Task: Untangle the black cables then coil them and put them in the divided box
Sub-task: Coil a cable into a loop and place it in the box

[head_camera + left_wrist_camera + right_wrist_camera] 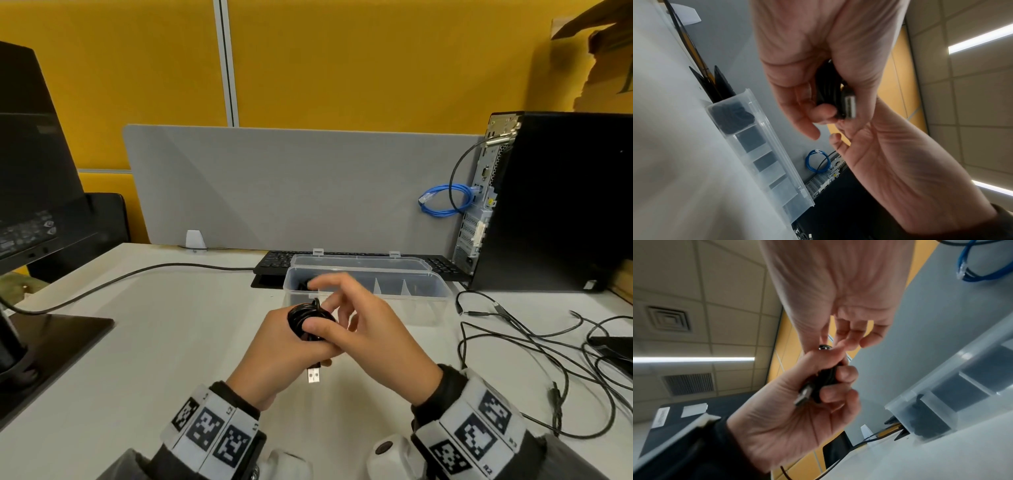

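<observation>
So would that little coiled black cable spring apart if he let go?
Probably somewhat: the coiled USB cable looks thin and floppy, kept bunched only by the left hand. It seems light. Its loose USB plug already dangles free.

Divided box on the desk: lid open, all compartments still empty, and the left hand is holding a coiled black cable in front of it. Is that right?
Not quite. The divided box is not all empty: the left wrist view shows a black cable bundle already in its end compartment. The rest holds: the lid is open, and the left hand grips the coiled cable in front of it.
</observation>
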Demonstrator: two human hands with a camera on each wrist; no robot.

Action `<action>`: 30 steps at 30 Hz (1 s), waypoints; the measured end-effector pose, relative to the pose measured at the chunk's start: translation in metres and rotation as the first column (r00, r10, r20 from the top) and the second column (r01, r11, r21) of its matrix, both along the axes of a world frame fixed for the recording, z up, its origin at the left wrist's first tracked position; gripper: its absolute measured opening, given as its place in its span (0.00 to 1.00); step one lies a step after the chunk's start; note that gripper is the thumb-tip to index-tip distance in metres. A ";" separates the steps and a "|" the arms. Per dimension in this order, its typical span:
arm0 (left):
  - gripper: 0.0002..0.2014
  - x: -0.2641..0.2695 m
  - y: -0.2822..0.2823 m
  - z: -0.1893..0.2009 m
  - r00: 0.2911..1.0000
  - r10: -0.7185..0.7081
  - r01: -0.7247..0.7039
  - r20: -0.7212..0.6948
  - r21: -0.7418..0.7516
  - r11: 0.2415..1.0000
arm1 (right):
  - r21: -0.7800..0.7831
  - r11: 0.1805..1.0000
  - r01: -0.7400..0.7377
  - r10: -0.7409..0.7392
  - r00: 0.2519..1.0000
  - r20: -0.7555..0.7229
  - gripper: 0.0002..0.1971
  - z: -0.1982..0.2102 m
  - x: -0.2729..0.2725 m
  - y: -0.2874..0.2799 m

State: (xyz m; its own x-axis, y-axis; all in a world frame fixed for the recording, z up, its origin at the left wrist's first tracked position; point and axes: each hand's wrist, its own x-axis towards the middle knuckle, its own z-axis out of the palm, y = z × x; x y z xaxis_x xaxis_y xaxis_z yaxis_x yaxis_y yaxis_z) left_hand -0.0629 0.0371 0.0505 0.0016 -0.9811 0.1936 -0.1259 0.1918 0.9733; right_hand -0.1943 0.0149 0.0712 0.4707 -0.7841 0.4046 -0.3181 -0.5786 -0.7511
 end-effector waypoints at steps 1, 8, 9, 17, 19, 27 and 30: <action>0.08 0.001 0.000 0.000 1.000 -0.007 0.007 -0.003 0.007 1.000 | -0.026 1.000 -0.001 0.002 1.000 0.031 0.11 -0.001 0.000 0.001; 0.21 0.001 0.004 0.004 0.991 -0.115 0.114 -0.075 -0.007 0.993 | -0.131 0.990 0.048 -0.055 0.997 -0.046 0.08 -0.001 -0.001 0.005; 0.23 0.001 0.004 0.005 0.989 -0.125 0.124 -0.075 -0.021 0.992 | -0.141 0.989 0.044 -0.051 0.998 -0.049 0.08 -0.001 -0.001 0.006; 0.19 -0.004 0.004 0.002 0.990 -0.080 0.072 -0.113 -0.070 0.995 | -0.051 0.994 -0.094 0.092 0.995 -0.039 0.09 -0.004 -0.003 -0.003; 0.18 -0.005 0.003 0.000 0.994 -0.051 0.044 -0.099 -0.068 0.997 | -0.029 0.985 -0.168 0.166 0.985 -0.045 0.11 -0.004 -0.003 -0.005; 0.15 -0.011 -0.003 -0.011 0.998 0.030 -0.029 -0.051 0.020 0.999 | 0.213 0.904 -0.371 0.373 0.927 0.029 0.11 -0.004 -0.010 -0.013; 0.17 -0.012 -0.005 -0.009 0.996 0.043 -0.039 -0.078 0.057 0.998 | 0.163 0.963 -0.213 0.224 0.973 -0.050 0.07 -0.009 -0.008 -0.015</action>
